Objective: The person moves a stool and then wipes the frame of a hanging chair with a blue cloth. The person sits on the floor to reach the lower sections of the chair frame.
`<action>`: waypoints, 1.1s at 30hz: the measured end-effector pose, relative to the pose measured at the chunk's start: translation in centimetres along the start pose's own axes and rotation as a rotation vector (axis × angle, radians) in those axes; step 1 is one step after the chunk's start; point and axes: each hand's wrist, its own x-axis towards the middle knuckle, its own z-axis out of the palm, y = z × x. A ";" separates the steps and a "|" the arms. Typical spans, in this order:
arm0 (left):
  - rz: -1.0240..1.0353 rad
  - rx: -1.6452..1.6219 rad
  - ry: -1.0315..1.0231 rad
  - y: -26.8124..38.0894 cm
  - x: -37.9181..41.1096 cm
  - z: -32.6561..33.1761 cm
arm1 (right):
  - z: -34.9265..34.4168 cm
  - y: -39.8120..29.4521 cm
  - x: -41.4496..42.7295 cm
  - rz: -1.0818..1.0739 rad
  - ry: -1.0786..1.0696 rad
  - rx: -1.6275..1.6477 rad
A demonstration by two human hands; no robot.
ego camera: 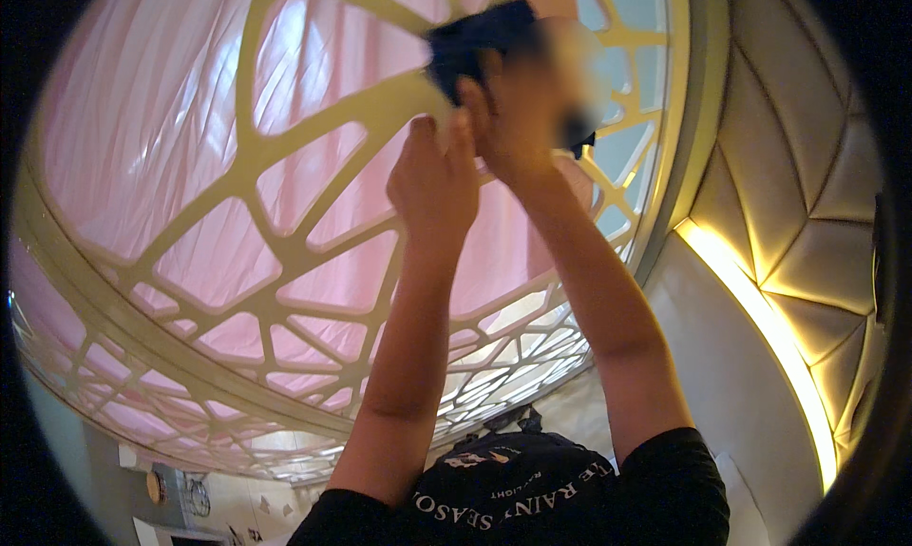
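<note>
A cream openwork lattice screen (278,254) fills the space in front of me, with irregular openings between its bars. My left hand (436,179) is raised against one of its broad bars, the fingers partly bent. Whether they grip the bar or only rest on it is unclear. Just to its right and higher up, my right hand (516,115) holds a dark cloth (481,40). Part of that hand and cloth is lost in a blurred patch. Behind the lattice hangs a pink curtain (342,211).
A padded wall panel (791,104) stands on the right, edged by a glowing light strip (776,339). The screen's curved lower rail (164,339) crosses the left side. Far below at lower left are a round wooden object (155,487) and a wire-like item (197,497).
</note>
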 end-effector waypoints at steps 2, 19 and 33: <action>0.035 -0.048 0.035 -0.7 -0.3 0.2 | -0.6 -1.0 1.8 -0.108 0.131 0.035; -0.158 0.041 0.040 2.6 -0.7 0.2 | -1.0 2.5 1.4 0.001 0.090 -0.078; -0.089 0.238 0.167 2.4 -0.9 1.4 | -3.3 3.4 4.7 0.034 -0.248 -0.262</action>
